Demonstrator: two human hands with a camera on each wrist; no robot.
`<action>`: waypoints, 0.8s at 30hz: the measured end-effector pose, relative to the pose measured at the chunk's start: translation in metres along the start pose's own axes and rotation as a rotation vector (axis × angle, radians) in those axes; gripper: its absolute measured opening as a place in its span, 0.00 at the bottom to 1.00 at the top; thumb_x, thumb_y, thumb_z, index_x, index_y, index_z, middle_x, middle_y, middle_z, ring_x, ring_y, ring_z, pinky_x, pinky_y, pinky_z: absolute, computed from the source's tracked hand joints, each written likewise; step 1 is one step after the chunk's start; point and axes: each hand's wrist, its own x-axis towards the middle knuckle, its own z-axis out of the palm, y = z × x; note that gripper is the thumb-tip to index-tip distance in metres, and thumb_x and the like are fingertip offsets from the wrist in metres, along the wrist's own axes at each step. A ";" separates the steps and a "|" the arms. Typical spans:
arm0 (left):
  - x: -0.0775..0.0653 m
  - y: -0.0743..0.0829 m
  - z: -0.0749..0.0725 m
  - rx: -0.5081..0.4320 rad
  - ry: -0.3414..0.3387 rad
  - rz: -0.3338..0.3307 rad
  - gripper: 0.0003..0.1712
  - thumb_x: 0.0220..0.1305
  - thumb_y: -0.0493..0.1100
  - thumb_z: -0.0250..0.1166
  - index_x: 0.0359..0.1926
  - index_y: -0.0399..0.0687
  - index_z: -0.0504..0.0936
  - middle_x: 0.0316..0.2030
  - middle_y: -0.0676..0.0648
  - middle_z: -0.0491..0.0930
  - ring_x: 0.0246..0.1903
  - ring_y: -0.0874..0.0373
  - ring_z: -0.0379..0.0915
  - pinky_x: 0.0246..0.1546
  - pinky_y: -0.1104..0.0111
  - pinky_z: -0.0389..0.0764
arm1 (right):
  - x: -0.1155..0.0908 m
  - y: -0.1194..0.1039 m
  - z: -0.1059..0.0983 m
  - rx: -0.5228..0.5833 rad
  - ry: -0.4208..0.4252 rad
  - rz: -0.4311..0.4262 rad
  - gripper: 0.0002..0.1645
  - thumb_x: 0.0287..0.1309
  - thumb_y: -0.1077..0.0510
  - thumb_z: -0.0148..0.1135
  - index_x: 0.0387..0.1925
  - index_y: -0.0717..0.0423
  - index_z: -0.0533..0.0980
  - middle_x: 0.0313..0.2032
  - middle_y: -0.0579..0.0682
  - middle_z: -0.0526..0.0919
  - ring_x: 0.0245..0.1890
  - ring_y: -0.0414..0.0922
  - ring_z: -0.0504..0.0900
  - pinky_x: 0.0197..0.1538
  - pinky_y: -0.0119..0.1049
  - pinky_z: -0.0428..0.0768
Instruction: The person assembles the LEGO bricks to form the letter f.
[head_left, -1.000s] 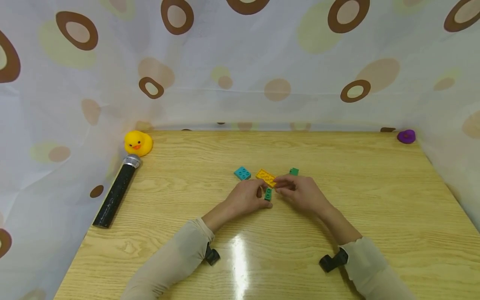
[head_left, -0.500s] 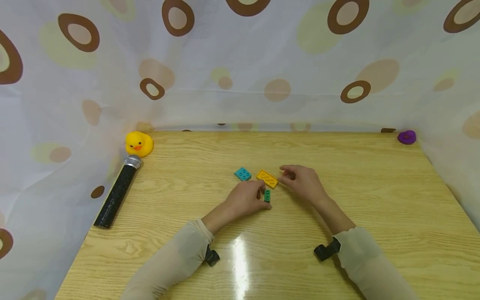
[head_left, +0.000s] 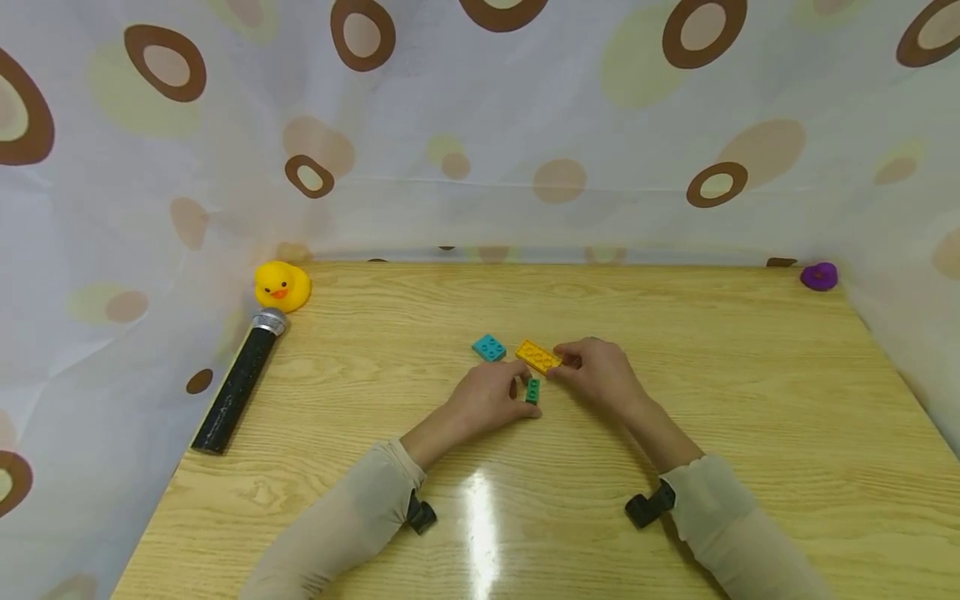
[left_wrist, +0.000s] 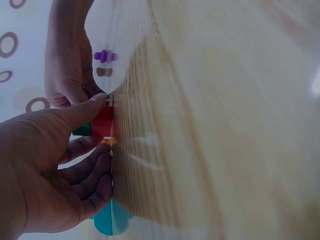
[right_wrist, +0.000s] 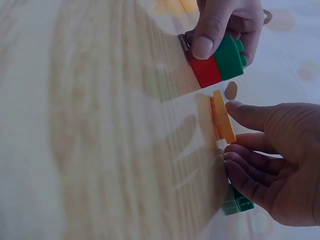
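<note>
My left hand [head_left: 491, 398] pinches a green brick [head_left: 532, 390] between thumb and fingers. In the right wrist view this green brick sits on a red brick [right_wrist: 204, 70], and the stack stands on the table. A yellow brick [head_left: 537, 357] lies beyond it, hollow underside up, studs toward the table. My right hand [head_left: 602, 373] pinches its right end with thumb and index finger; the other fingers are loosely bent. A teal brick [head_left: 489, 347] lies left of the yellow one. Another green brick [right_wrist: 244, 201] is beside my right hand's lower fingers, hidden in the head view.
On the wooden table [head_left: 390, 308], a yellow rubber duck [head_left: 282, 286] and a black microphone [head_left: 238, 383] lie along the left side. A small purple toy [head_left: 819, 277] sits in the far right corner. A patterned curtain [head_left: 495, 125] encloses the back and sides.
My right hand drew back from the yellow brick half a second ago, then came forward again onto its right end. My left hand keeps its grip on the green and red stack, nearly still.
</note>
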 end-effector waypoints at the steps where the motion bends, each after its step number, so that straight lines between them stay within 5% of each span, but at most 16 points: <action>1: 0.000 0.000 0.000 -0.004 0.000 0.004 0.27 0.58 0.59 0.75 0.53 0.50 0.83 0.28 0.56 0.79 0.27 0.65 0.73 0.28 0.72 0.74 | 0.000 0.000 0.001 0.001 -0.002 0.006 0.26 0.61 0.51 0.72 0.55 0.63 0.83 0.40 0.55 0.88 0.39 0.49 0.84 0.45 0.48 0.83; 8: 0.001 -0.009 0.001 -0.035 -0.026 0.075 0.31 0.60 0.56 0.74 0.62 0.52 0.82 0.24 0.57 0.77 0.25 0.65 0.68 0.27 0.73 0.69 | -0.001 -0.001 0.004 -0.031 -0.013 -0.008 0.27 0.60 0.51 0.73 0.56 0.62 0.82 0.39 0.55 0.86 0.40 0.49 0.82 0.47 0.49 0.81; 15: 0.002 -0.012 -0.002 -0.074 -0.042 0.089 0.27 0.62 0.54 0.73 0.60 0.49 0.85 0.22 0.56 0.77 0.24 0.65 0.65 0.27 0.74 0.66 | 0.001 -0.003 0.002 -0.055 -0.026 -0.008 0.26 0.60 0.52 0.72 0.56 0.64 0.82 0.40 0.57 0.86 0.40 0.50 0.82 0.48 0.51 0.80; 24: 0.001 -0.013 0.000 -0.091 -0.045 0.060 0.27 0.61 0.54 0.74 0.59 0.49 0.85 0.24 0.57 0.78 0.24 0.66 0.66 0.26 0.75 0.67 | -0.002 0.004 -0.006 0.134 -0.037 0.114 0.30 0.66 0.48 0.66 0.64 0.60 0.77 0.48 0.57 0.88 0.47 0.52 0.87 0.51 0.51 0.84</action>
